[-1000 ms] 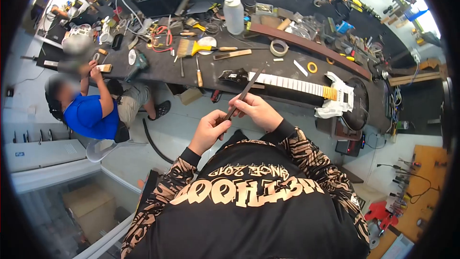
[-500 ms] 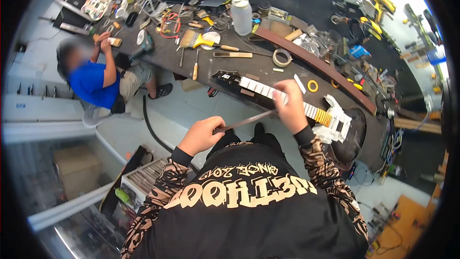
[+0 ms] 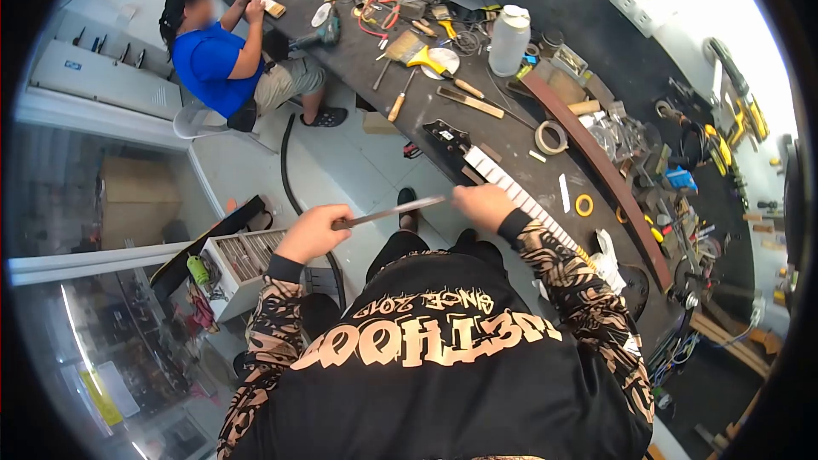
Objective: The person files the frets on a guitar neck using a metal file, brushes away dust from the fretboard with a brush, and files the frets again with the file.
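Observation:
A thin dark file [image 3: 396, 210] is gripped at one end by my left hand [image 3: 315, 232], whose fingers are closed round it. Its other end reaches toward my right hand [image 3: 482, 206], which is blurred near the file's tip; whether it touches the file or holds anything does not show. Beyond my right hand lies a guitar neck [image 3: 511, 190] with white tape between its frets, its black headstock [image 3: 448, 136] on the bench. My right arm partly hides the guitar's body.
On the dark bench [image 3: 366, 102] are a yellow-handled brush [image 3: 409, 49], a white bottle [image 3: 509, 41], a tape roll [image 3: 551, 137] and a long reddish-brown board [image 3: 588, 166]. A person in blue [image 3: 213, 60] sits at the upper left. A file drawer box [image 3: 243, 260] stands left.
My view has turned toward the left. My hands first held the file close together; my right hand then moved over the neck and is now back near the file's tip. My left hand kept its hold.

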`<state>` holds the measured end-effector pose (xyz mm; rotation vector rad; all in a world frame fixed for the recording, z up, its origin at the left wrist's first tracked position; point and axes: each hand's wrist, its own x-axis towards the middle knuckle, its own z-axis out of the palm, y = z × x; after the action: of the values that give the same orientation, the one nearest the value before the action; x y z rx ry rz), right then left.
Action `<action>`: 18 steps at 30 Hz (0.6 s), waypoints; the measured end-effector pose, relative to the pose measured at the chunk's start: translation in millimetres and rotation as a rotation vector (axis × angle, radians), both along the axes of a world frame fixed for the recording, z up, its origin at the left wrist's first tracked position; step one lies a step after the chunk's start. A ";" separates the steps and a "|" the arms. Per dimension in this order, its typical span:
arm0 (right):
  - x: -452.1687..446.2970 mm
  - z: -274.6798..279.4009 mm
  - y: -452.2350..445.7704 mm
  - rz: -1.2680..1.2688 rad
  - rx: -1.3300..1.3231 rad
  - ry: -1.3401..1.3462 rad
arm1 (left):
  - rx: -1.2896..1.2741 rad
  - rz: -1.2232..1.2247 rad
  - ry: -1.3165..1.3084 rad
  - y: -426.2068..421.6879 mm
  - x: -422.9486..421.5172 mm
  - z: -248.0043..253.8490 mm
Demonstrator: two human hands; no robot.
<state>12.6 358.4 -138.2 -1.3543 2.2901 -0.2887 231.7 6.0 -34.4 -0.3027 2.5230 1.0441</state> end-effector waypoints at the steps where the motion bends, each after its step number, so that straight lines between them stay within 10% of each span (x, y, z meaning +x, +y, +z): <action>1: -15.1 -6.0 5.5 -0.037 -0.011 0.016 | 0.001 0.087 -0.001 -4.9 4.5 3.5; 8: -26.1 57.1 -101.5 -0.061 -0.436 0.087 | 0.159 0.363 0.131 -35.2 -21.1 -37.3; 14: 19.3 21.4 -210.2 -0.057 -0.572 -0.935 | 1.077 0.755 0.291 -21.1 -88.6 -40.3; 18: 7.8 54.4 -250.2 -0.396 -0.390 -1.227 | 1.078 0.618 0.305 -61.9 -120.9 -56.2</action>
<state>20.4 108.2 -83.8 -0.5081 1.4016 -1.3147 110.8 -55.9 -90.6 -0.6214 1.6964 2.6290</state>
